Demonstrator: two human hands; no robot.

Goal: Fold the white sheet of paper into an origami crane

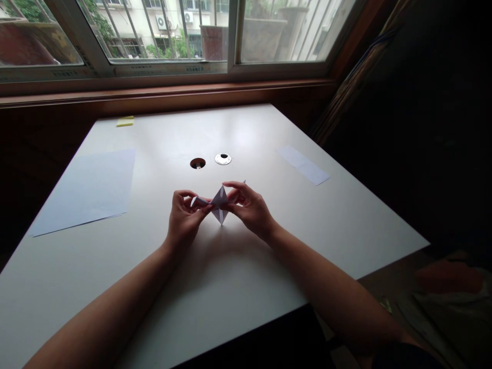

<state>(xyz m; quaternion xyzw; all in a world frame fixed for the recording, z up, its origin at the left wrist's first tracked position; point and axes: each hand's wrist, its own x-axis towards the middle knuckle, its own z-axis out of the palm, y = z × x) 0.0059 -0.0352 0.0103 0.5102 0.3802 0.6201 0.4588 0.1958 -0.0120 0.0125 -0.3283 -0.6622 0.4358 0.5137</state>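
Observation:
A folded white paper figure (221, 200) with pointed tips is held between my two hands, just above the middle of the table. My left hand (186, 214) pinches its left side between thumb and fingers. On the other side, my right hand (249, 209) grips the paper with the thumb in front, and its index finger reaches to the upper tip. A thin point of paper sticks out behind the right fingers. Parts of the figure are hidden by the fingers.
White sheets (88, 189) lie on the table (238, 302) at left, and a paper strip (304, 164) at right. A yellow sticky pad (125, 121) sits at the far left. Beyond my hands are a round cable hole (198, 163) and a metal-rimmed cover (223, 159). A window (161, 31) stands behind.

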